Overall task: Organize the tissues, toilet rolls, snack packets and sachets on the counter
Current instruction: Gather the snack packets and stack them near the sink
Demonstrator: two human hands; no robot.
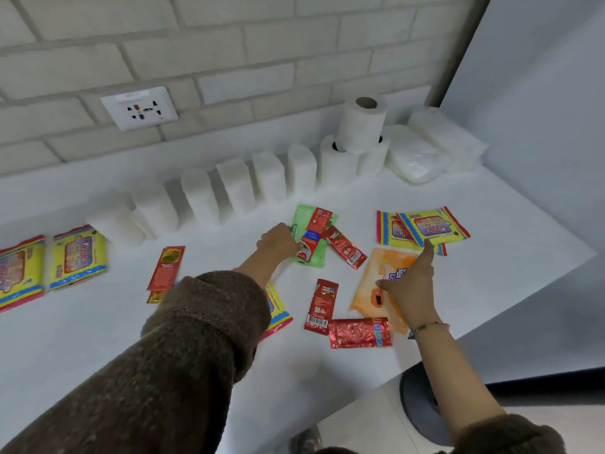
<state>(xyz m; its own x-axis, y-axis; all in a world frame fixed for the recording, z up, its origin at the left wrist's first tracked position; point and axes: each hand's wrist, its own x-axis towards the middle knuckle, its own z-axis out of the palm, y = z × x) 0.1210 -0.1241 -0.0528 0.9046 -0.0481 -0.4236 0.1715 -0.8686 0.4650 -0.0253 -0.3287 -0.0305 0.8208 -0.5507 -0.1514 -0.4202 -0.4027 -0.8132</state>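
pale brick wall [229,44], wall socket [140,108], white counter [98,339], tiled floor [360,424]

Left of the orange packet [383,262], the fingers [292,245] of the left hand [278,240] curl out of sight at the edge of the green packet [319,257], so we cannot tell what they grip. The right hand [409,286] covers much of the orange packet's right side. Lower left of it, a brown sleeve [212,309] hides most of a yellow packet [278,311]. Far to its left, a second yellow packet [19,276] is cut off by the picture's edge, and a gold strip [155,296], perhaps a sachet, peeks from under a long red sachet [167,267].
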